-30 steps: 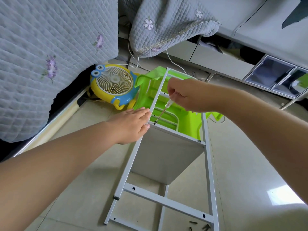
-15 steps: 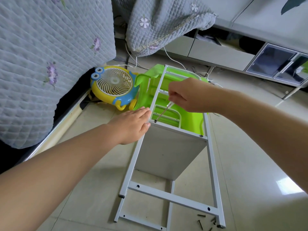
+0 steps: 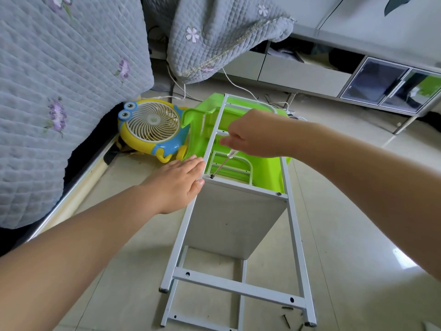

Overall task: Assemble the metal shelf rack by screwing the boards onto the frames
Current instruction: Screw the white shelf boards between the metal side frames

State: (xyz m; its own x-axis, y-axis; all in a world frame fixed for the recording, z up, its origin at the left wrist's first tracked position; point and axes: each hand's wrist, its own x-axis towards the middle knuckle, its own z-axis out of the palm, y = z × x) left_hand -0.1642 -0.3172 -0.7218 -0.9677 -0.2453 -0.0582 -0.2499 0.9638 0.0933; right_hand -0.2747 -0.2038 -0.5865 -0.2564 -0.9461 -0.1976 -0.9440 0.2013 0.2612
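1 pale grey metal shelf rack frame (image 3: 294,231) lies ladder-like on the glossy beige tiled floor (image 3: 358,223), with 1 flat grey board (image 3: 232,223) set against its crossbar and hanging below. 2 dark screws sit in that crossbar: 1 screw at the left end (image 3: 211,177) and 1 screw at the right end (image 3: 278,193). The nearer crossbar shows 2 open holes. The right hand (image 3: 250,136) curls its fingers round the clear handle of a slim screwdriver (image 3: 223,163), whose tip meets the left-end screw. The left hand (image 3: 177,181) lies flat with straight fingers pressed against the frame's left rail beside that screw, gripping nothing. At least 4 loose dark screws (image 3: 286,318) lie on the floor by the frame's near right foot. 1 lime green plastic stool (image 3: 269,173) lies under the frame's far end. 1 yellow and blue cartoon desk fan (image 3: 152,130) sits just left of it, beside a grey quilted floral cover (image 3: 59,91).
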